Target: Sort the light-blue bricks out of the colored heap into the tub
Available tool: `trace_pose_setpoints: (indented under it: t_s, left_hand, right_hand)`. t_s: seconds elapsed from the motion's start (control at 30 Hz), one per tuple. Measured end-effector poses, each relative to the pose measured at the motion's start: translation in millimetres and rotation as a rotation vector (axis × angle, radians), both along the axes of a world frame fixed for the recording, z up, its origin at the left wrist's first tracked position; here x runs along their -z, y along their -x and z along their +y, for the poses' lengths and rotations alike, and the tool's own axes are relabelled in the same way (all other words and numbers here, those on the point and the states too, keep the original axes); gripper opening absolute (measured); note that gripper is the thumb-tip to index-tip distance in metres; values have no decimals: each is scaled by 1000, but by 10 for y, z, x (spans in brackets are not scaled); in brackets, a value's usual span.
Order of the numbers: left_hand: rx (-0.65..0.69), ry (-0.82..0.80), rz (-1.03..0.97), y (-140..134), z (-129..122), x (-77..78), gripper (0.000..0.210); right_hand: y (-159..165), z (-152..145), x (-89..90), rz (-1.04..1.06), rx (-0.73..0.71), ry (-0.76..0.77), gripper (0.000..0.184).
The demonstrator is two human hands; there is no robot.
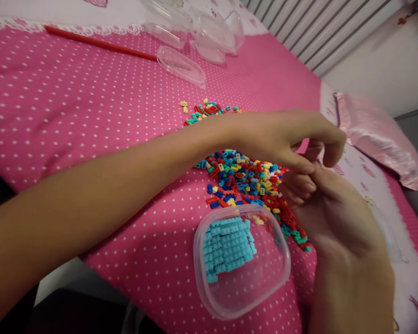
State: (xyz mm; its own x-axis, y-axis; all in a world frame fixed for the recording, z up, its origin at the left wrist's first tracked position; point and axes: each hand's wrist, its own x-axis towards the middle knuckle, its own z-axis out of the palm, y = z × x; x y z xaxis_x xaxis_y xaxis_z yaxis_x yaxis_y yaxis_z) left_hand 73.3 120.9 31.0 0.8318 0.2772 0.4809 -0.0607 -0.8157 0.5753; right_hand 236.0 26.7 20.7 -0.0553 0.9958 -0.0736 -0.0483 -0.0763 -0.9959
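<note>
My left hand [282, 134] reaches across from the left, above the pile of small toy building bricks [244, 181]. Its fingers are bent and its thumb meets the fingertips of my right hand [337, 213]. The right hand is turned palm inward with its fingers curled in a pinch. Whatever sits between the fingertips is hidden or too small to make out. Below the hands, a clear plastic container [226, 313] holds light blue bricks [228, 246] packed in neat rows on its left side. The loose bricks are red, blue, yellow, green and white.
A pink polka-dot cloth [142, 106] covers the surface. Several clear plastic containers [212, 32] stand at the back, near a red stick [101, 44] and a clear scoop-shaped piece [181, 65]. A shiny pink pillow [376, 134] lies at right, below a white slatted panel [299, 28].
</note>
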Motion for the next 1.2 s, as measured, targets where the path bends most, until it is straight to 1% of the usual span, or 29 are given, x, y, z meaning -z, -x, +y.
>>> trace_pose_setpoints:
  t_s: [0.07,0.13,0.2,0.27,0.33,0.43,0.53,0.63,0.7,0.77,0.87,0.93,1.03,1.13,1.2]
  left_hand:
    - [-86,-37,-15,45,45,-15,28]
    - [-198,-94,-2,84,93,-15,29]
    - [-264,-155,93,101,125,3,30]
    - [-265,-194,237,94,134,36,29]
    - [-229,-212,369,69,126,81,25]
    - [-179,-262,502,19,103,152,14]
    - [-165,-332,575,-28,80,198,7]
    - [-195,-363,609,-56,57,208,10]
    - [-183,-366,596,-57,53,199,11]
    - [-147,-352,561,-38,61,177,13]
    - [-139,-294,465,18,84,119,14]
    - [-156,-251,378,51,92,74,15]
    - [-189,-230,248,70,77,33,18]
    - [-215,-285,181,64,47,34,17]
    - [-221,-334,174,60,31,43,15]
  right_hand:
    - [-56,30,-4,-7,49,12,11]
    - [-112,59,15,-13,112,-1,15]
    - [-153,81,52,-37,146,-50,22]
    - [-176,94,89,-75,179,-113,29]
    - [-187,104,111,-88,230,-159,32]
    - [-191,123,121,-56,262,-153,36]
    - [-189,134,135,-71,223,-113,37]
    - [-182,118,137,-130,153,-97,32]
    - [-175,98,115,-130,125,-83,33]
    - [-170,83,83,-97,128,-57,36]
    - [-161,76,62,-57,157,-10,40]
    - [-146,75,83,-72,153,34,42]
    - [-112,74,148,-180,78,57,45]
    - [-84,77,197,-321,-11,7,44]
    - [-82,83,208,-368,-28,-20,43]
